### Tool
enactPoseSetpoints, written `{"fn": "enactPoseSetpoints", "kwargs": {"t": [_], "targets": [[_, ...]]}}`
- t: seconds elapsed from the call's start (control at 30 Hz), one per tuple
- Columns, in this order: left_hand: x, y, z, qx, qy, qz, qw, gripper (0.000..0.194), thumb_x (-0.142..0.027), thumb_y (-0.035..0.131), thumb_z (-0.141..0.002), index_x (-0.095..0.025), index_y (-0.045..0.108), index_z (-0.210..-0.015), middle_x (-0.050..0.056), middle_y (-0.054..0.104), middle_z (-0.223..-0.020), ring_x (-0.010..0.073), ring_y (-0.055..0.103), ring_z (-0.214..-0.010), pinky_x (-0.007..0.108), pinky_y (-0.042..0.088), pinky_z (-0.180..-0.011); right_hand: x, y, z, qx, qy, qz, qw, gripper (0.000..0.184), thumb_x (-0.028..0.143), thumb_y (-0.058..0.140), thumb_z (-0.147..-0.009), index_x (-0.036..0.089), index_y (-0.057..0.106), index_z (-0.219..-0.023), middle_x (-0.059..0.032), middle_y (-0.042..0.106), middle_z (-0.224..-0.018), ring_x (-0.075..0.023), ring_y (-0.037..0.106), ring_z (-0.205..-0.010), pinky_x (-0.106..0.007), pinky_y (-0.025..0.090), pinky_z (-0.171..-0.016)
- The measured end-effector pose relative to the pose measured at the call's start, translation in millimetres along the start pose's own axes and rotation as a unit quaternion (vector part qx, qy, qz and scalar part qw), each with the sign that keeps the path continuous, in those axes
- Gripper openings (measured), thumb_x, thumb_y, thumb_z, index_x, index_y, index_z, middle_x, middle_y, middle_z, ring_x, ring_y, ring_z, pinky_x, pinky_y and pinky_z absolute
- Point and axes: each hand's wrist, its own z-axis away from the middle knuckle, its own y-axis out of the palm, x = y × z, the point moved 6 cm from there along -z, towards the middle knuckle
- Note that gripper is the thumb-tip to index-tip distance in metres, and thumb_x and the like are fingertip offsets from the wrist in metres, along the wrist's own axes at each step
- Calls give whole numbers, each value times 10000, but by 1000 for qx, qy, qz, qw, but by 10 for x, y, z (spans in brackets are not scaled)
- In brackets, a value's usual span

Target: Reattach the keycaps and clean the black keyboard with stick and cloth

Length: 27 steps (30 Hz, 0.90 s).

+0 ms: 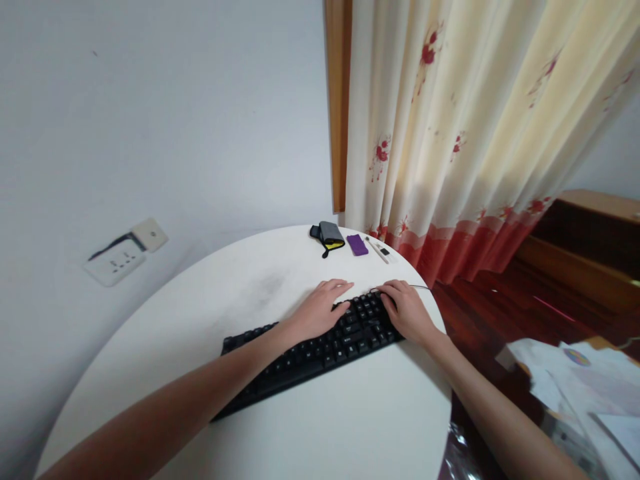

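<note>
A black keyboard lies at a slant across the white round table. My left hand reaches over its middle, fingers stretched out past the far edge and thumb apart above the keys; it is open. At the keyboard's right end, my right hand is closed about the far edge, with bent fingers beside the thin black cable and the thumb on the key side. Its fingertips are partly hidden. My left forearm covers part of the keyboard's left half.
Toward the table's far edge lie a grey and black folded pouch, a purple cloth-like piece and a slim brush-like tool. A flowered curtain hangs behind. Papers are stacked at right; a wall socket is at left.
</note>
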Motion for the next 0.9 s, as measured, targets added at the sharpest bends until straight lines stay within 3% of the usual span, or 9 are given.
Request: {"fn": "enactPoseSetpoints", "kwargs": {"t": [0.17, 0.3, 0.43, 0.53, 0.6, 0.7, 0.9], "targets": [[399, -452, 732, -11, -111, -27, 993, 491, -408, 428, -947, -234, 462, -1405, 51, 542, -1388, 231, 487, -1267, 407, 360, -1104, -68, -66, 349, -42, 71, 32, 996, 337, 361, 460, -948, 212, 630, -1197, -118, 556, -1260, -292, 485, -1166, -474, 418, -979], [788, -649, 1546, -68, -192, -98, 974, 545, -484, 417, -916, -219, 459, -1390, 70, 535, -1392, 267, 473, -1291, 450, 357, -1106, -44, -7, 602, -25, 82, 27, 996, 574, 471, 531, -894, 212, 458, -1400, -153, 404, -1431, -347, 375, -1307, -538, 389, -1028], [992, -469, 2335, -113, -267, -128, 948, 635, -508, 421, -896, -258, 325, -1473, 86, 419, -1487, 315, 409, -1349, 500, 389, -1079, 12, 57, 718, 3, 66, 10, 998, 745, 535, 581, -844, 232, 332, -1478, -149, 259, -1535, -371, 271, -1386, -580, 345, -1064], [916, -215, 2678, -121, -269, -129, 947, 783, -515, 465, -857, -291, 141, -1533, 86, 329, -1540, 371, 352, -1373, 553, 414, -1041, 15, 88, 744, 6, 78, 14, 997, 794, 538, 597, -832, 200, 305, -1489, -163, 208, -1559, -373, 235, -1407, -576, 318, -1088], [837, -102, 2752, -126, -273, -127, 945, 836, -512, 490, -840, -314, 79, -1540, 74, 260, -1572, 376, 351, -1372, 552, 428, -1030, 6, 109, 750, 6, 85, 18, 996, 802, 540, 596, -832, 184, 304, -1489, -171, 188, -1568, -375, 230, -1411, -573, 312, -1094], [760, -46, 2616, -124, -263, -128, 948, 828, -483, 501, -852, -331, 63, -1539, 76, 239, -1577, 362, 389, -1350, 529, 445, -1018, -51, 121, 734, 8, 86, 28, 996, 808, 546, 584, -838, 173, 294, -1494, -178, 175, -1575, -372, 221, -1417, -570, 302, -1100], [711, -56, 1783, -123, -178, -127, 968, 729, -376, 453, -926, -263, 67, -1534, 138, 346, -1504, 336, 400, -1324, 501, 378, -1065, -494, 47, 510, 5, 86, 71, 994, 795, 570, 553, -846, 115, 344, -1464, -224, 272, -1530, -360, 225, -1421, -545, 287, -1110]]}}
